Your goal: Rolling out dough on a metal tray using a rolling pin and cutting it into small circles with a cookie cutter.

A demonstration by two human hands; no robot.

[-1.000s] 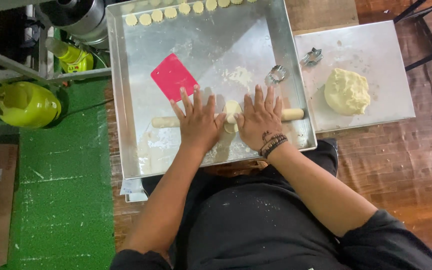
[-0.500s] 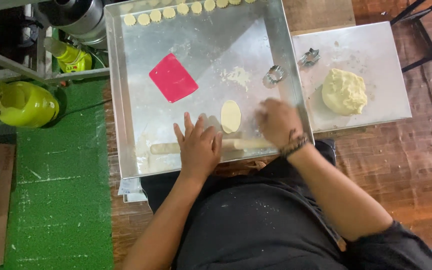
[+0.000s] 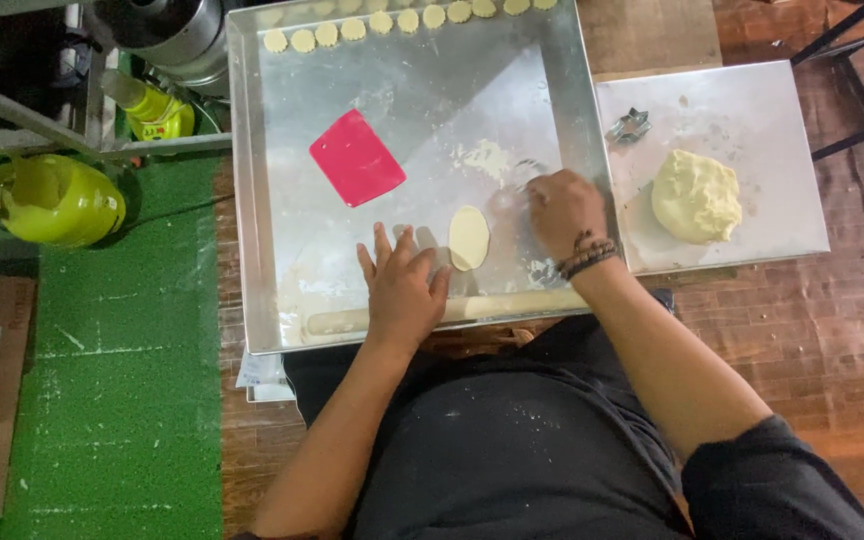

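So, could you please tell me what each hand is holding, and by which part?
The left hand lies flat on the rolling pin near its middle, not gripping. The right hand covers a round cutter; the hold cannot be told.

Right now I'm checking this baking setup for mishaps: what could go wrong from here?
The rolling pin lies along the big tray's near rim, under the left hand; a nudge might roll it off. The right hand covers the round cutter, so its aim at the small flattened dough oval may be off. The dough lump sits uncovered and may dry.
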